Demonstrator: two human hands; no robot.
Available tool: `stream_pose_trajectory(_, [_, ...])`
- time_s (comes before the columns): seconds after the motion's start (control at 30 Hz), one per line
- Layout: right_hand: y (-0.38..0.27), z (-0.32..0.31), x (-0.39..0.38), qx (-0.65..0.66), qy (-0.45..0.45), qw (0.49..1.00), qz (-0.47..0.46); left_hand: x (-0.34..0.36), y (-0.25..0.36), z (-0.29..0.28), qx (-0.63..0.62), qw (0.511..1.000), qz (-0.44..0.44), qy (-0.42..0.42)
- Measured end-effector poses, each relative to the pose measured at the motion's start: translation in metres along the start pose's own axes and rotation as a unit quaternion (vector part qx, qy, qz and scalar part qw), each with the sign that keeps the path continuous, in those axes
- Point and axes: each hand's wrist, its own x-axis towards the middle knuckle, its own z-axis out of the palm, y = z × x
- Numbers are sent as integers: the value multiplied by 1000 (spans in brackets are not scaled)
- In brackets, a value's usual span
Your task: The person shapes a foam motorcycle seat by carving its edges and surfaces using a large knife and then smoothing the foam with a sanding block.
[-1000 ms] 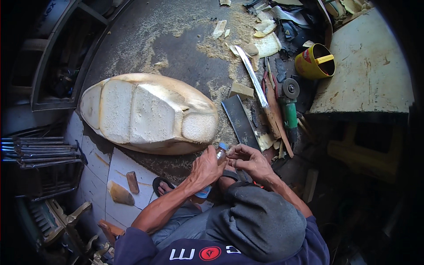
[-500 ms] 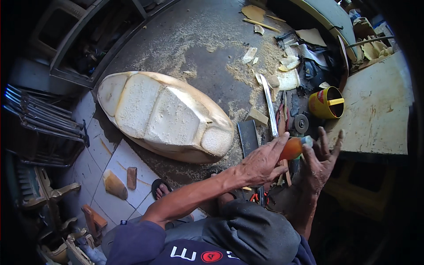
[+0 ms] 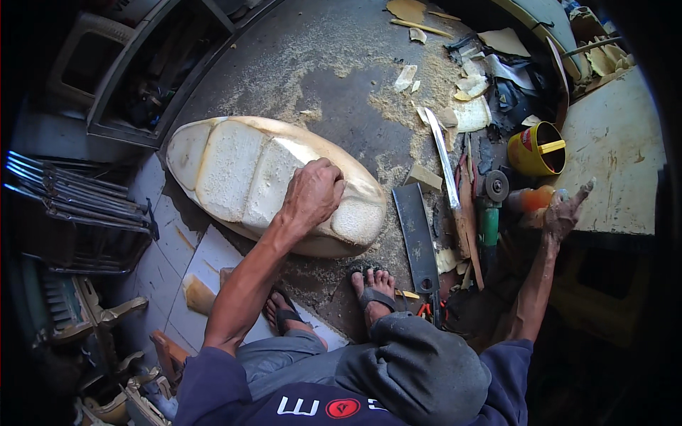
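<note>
A pale carved foam seat (image 3: 234,177) lies tilted across the dark floor. My left hand (image 3: 312,195) is on its upper face, fingers curled against the foam, with their tips hidden. At the right, my right hand (image 3: 567,207) holds a plastic bottle of orange liquid (image 3: 533,198) near its capped end, one finger stretched out. The bottle lies sideways beside an angle grinder with a green body (image 3: 489,227). Just left of the grinder are a long blade (image 3: 445,156), wooden strips (image 3: 471,241) and a dark flat metal piece (image 3: 415,234).
A yellow pot (image 3: 529,153) stands beside a pale board (image 3: 611,142) at the right. Foam and dark scraps (image 3: 472,89) litter the upper right. Metal frames (image 3: 78,206) line the left. My sandalled feet (image 3: 373,291) are below the seat, by a foam chunk (image 3: 199,295).
My left hand has left the bottle and moved up-left onto the seat. My right hand has moved up and rightward with the bottle, which was between both hands earlier.
</note>
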Motion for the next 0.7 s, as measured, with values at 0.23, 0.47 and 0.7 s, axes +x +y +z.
stream_pose_trajectory(0.23, [-10,3,-5,18,-8,1000,-6,11,-30,-4,-83,988,-115,-52])
stream_pose_trajectory(0.47, [-142,-32,-87,430,-121,890,93,7,-26,-13,-162,973,-147,-76])
stream_pose_trajectory(0.7, [-237,38,-214,424,-442,790,-38,12,-27,-7,-174,970,-148,-81])
